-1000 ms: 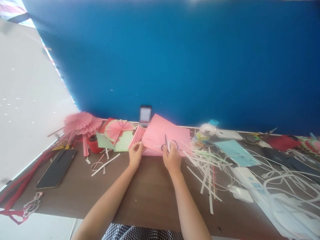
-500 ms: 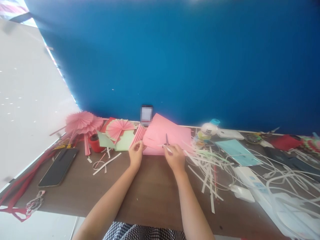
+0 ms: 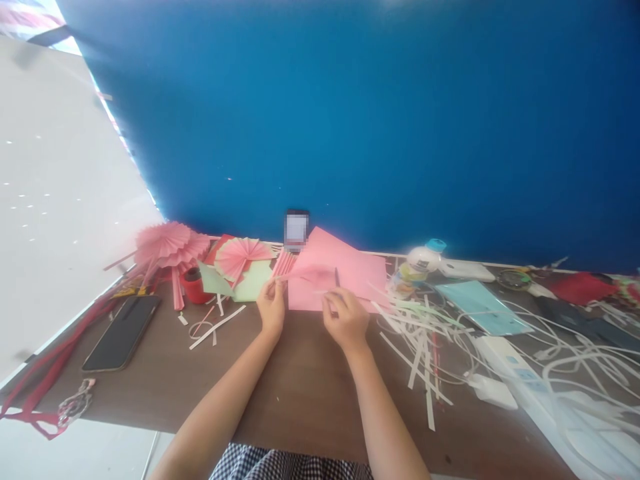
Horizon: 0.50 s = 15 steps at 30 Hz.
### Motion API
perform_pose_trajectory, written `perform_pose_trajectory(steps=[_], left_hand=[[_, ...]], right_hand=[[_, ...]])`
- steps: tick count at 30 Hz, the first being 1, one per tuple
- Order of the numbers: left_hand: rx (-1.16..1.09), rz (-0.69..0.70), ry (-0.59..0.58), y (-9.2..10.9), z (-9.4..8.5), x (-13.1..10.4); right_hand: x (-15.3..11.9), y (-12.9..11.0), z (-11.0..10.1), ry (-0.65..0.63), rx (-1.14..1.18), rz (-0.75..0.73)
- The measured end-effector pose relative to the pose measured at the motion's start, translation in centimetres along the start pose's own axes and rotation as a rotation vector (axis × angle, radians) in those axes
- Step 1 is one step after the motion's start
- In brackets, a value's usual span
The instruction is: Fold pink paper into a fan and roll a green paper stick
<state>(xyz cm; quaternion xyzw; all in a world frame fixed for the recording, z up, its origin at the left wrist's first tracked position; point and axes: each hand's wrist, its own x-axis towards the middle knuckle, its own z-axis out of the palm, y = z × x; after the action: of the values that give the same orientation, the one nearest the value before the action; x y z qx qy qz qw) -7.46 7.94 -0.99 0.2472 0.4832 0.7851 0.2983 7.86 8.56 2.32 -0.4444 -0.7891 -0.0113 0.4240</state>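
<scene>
My left hand (image 3: 271,303) is closed in a pinch on the end of a pink paper strip (image 3: 307,272), which reaches blurred to the right. My right hand (image 3: 346,317) is also closed, its fingertips on a thin pale strip (image 3: 319,292). Beneath both hands' tips lies a sheet of pink paper (image 3: 345,260). A slim dark tool (image 3: 337,276) shows just behind my right fingers; its kind is unclear. Folded pink paper (image 3: 284,263) stands behind my left hand. To its left, a pink paper fan (image 3: 244,257) rests over light green paper (image 3: 254,283).
Further left are more pink fans (image 3: 167,247), a red cup (image 3: 196,288) and a dark phone (image 3: 121,333). On the right lie loose paper strips (image 3: 420,340), a glue bottle (image 3: 424,259), a blue packet (image 3: 483,307), a power strip (image 3: 515,370) and white cables (image 3: 585,333).
The pink strip at my left hand has lifted and swung up. My right fingers have shifted slightly left and curled in more. The whole view has moved a little.
</scene>
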Motion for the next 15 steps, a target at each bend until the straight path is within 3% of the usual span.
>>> perform_pose_trajectory(steps=[4,9,15], left_hand=[[-0.022,-0.01,-0.142,-0.1,0.5,-1.0],[0.091,0.022,-0.257,0.4,0.7,-2.3],[0.18,0.047,-0.342,1.0,0.7,-3.1]], right_hand=[[0.1,-1.1,0.2,-0.161,0.17,-0.035],[0.2,-1.4,0.7,-0.186,0.519,0.189],[0.2,-1.3,1.0,-0.219,0.623,0.319]])
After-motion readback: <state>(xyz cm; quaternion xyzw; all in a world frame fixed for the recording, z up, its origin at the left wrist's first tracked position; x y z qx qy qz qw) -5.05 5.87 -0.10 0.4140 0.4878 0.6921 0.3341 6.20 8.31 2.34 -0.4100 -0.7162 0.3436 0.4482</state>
